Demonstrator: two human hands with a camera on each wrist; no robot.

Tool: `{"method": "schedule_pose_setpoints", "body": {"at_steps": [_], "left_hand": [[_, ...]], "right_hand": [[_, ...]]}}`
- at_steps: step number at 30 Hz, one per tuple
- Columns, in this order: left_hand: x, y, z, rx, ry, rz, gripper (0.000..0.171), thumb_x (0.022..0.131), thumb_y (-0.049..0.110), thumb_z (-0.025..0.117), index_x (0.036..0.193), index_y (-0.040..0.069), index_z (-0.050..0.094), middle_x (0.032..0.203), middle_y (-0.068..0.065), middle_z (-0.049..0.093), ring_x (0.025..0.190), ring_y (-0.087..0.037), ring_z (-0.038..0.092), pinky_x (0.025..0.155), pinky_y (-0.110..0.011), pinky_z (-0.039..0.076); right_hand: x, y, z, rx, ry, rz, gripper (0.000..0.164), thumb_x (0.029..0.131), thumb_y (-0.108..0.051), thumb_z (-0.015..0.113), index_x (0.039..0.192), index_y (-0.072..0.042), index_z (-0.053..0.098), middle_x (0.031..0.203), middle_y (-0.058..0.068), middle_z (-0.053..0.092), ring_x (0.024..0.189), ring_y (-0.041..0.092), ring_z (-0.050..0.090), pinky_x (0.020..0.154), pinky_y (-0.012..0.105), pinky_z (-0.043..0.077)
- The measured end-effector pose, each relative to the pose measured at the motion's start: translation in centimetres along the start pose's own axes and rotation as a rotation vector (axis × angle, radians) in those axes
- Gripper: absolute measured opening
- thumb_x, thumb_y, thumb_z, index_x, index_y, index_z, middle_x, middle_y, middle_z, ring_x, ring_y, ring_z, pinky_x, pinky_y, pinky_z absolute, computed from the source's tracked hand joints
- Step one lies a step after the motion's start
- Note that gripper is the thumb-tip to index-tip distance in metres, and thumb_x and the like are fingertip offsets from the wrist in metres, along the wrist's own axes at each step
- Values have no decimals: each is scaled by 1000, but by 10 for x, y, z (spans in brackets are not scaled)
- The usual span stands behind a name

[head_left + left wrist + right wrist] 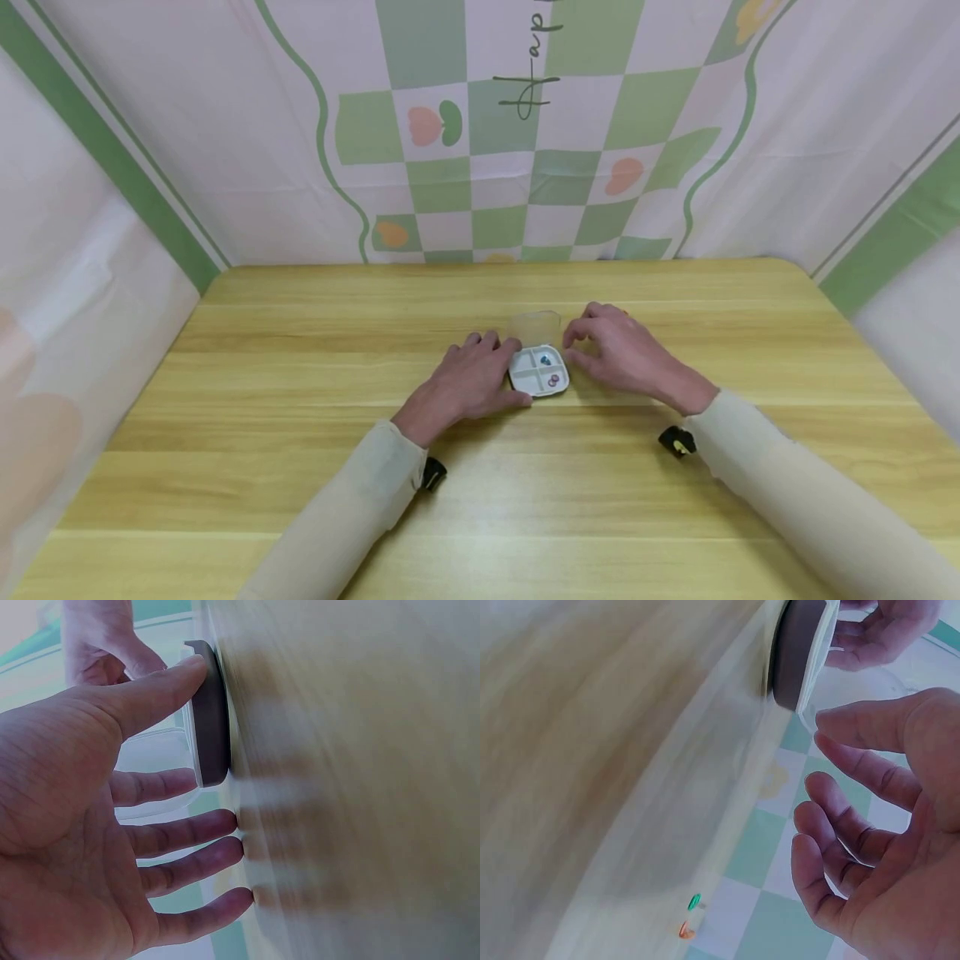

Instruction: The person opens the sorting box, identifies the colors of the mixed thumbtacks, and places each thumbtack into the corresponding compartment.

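A small white pill box [526,382] with four compartments lies on the table, its clear lid [536,327] raised at the far side. Blue pieces [545,361] sit in the far right compartment and pink ones [553,380] in the near right one. My left hand [474,377] holds the box, thumb at the near edge and index finger at the far left corner. In the left wrist view the thumb presses the box's dark base [212,720]. Just right of the box is my right hand [621,354], fingers loosely bent, with nothing visible between thumb and index finger.
Beyond the right hand, a green thumbtack [694,902] and an orange thumbtack [685,930] lie on the wooden table [300,350]. A patterned cloth [502,183] hangs behind the table's far edge. Each sleeve has a black wrist device at the cuff.
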State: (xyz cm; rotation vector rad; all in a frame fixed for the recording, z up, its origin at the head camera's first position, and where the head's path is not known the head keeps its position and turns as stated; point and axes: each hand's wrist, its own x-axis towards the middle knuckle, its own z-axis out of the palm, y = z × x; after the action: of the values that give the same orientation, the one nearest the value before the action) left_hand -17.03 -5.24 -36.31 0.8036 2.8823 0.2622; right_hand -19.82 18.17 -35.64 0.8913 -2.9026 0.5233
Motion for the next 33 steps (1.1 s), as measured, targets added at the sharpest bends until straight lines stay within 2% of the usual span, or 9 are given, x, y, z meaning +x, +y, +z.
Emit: {"method": "schedule_pose_setpoints", "body": {"at_steps": [11, 33], "left_hand": [[0, 0, 0, 9, -11, -9, 76, 79, 62, 56, 137, 18, 37, 118, -6, 47, 96, -21, 43, 75, -39, 39], [-1, 1, -1, -5, -11, -2, 76, 80, 62, 56, 138, 17, 37, 122, -8, 47, 99, -22, 44, 76, -40, 39]], "right_hand": [[-4, 14, -8, -12, -8, 42, 14, 83, -22, 64, 95, -16, 67, 90, 1, 52, 80, 18, 46, 69, 34, 38], [-5, 29, -19, -22, 8, 99, 19, 81, -22, 66, 97, -10, 65, 94, 8, 55, 89, 27, 51, 75, 41, 40]]}}
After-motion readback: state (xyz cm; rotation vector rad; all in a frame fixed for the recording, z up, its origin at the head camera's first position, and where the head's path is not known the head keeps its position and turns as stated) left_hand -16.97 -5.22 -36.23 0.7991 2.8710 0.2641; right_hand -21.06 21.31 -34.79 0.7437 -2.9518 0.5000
